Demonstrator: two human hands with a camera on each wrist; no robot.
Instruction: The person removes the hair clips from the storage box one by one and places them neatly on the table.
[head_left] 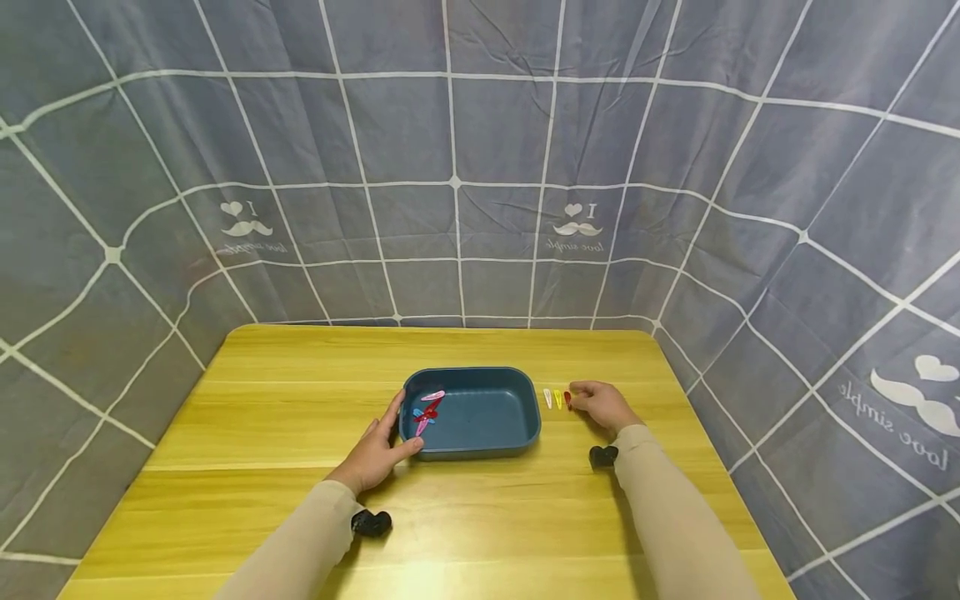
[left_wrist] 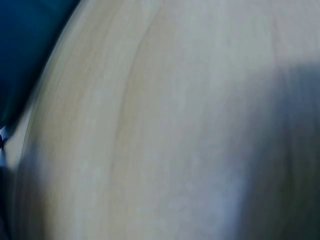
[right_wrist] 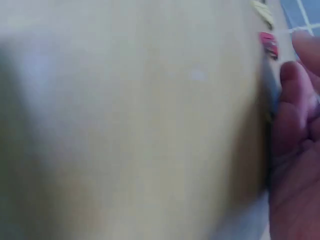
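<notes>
A dark blue-green rectangular tray [head_left: 480, 452] sits on the table, several hair clips lying crossed at its left end: a pink hair clip [head_left: 432, 396], red and blue ones, and a magenta one [head_left: 422, 427]. My left hand [head_left: 375, 454] rests at the tray's front left corner, fingers extended along the left side and thumb at the front rim. Right of the tray, a white hair clip [head_left: 547, 398], a yellow hair clip [head_left: 558, 399] and a red hair clip [head_left: 567, 400] lie in a row. My right hand [head_left: 604, 406] has its fingertips beside the red clip, apart from it in the right wrist view.
The wooden table [head_left: 300, 375] has a yellowish grain. Grey curtains [head_left: 495, 225] with white grid lines enclose its back and sides. Black devices are strapped at both wrists. In the left wrist view, mostly blurred tabletop [left_wrist: 150, 125] shows beside the tray's edge.
</notes>
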